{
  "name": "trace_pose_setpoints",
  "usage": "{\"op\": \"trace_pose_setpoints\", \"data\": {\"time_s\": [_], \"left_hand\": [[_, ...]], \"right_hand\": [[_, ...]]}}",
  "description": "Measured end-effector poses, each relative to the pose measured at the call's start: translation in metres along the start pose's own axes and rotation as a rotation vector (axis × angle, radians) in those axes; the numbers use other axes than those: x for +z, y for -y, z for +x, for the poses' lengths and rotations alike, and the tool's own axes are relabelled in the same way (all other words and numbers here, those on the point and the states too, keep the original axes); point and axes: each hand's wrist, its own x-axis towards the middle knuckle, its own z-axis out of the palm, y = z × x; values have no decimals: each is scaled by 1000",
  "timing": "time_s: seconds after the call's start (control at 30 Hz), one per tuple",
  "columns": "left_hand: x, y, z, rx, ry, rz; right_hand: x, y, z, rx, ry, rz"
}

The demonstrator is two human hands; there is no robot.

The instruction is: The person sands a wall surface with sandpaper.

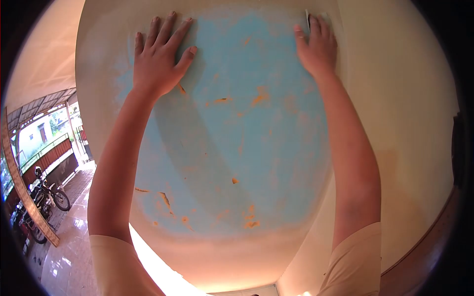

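In front of me is a wall with a large worn patch of light blue paint (266, 133), marked by orange-brown chips and scrapes. My left hand (157, 64) lies flat at the patch's upper left, fingers spread, with nothing in it. At the upper right, my right hand (318, 47) presses a thin folded sheet, apparently sandpaper (307, 19), against the wall where blue meets beige. Only its pale edge and dark inner side show; the fingers cover the rest. Both arms are raised.
A beige wall (405, 98) adjoins on the right. To the left, a tiled floor (69, 246) leads to a parked motorcycle (47, 197), behind a slanted wooden post (29, 192). A railing (49, 150) stands farther out.
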Motion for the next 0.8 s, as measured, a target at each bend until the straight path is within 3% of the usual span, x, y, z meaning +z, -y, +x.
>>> {"op": "trace_pose_setpoints", "data": {"time_s": [0.07, 0.13, 0.27, 0.37, 0.4, 0.47, 0.57, 0.7, 0.8], "left_hand": [[1, -3, 0, 9, -13, 32], [1, -9, 1, 65, -34, -53], [-4, -40, 2, 256, -69, -385], [-13, -81, 5, 398, -72, -542], [-17, -94, 8, 395, -74, -530], [-24, -115, 14, 587, -13, -584], [-9, -119, 32, 589, -7, -511], [5, -87, 45, 560, 116, -491], [0, -61, 50, 622, 144, -251]], "right_hand": [[-14, 44, -10, -50, 44, 97], [-38, 83, -26, -284, 59, 221], [-42, 90, -29, -439, 81, 501], [-50, 86, -37, -541, 44, 417], [-49, 87, -39, -545, 35, 425], [-45, 87, -45, -319, 25, 387], [-43, 82, -52, -271, 81, 518], [-54, 77, -47, -348, 169, 530], [-54, 79, -43, -352, 82, 635]]}}
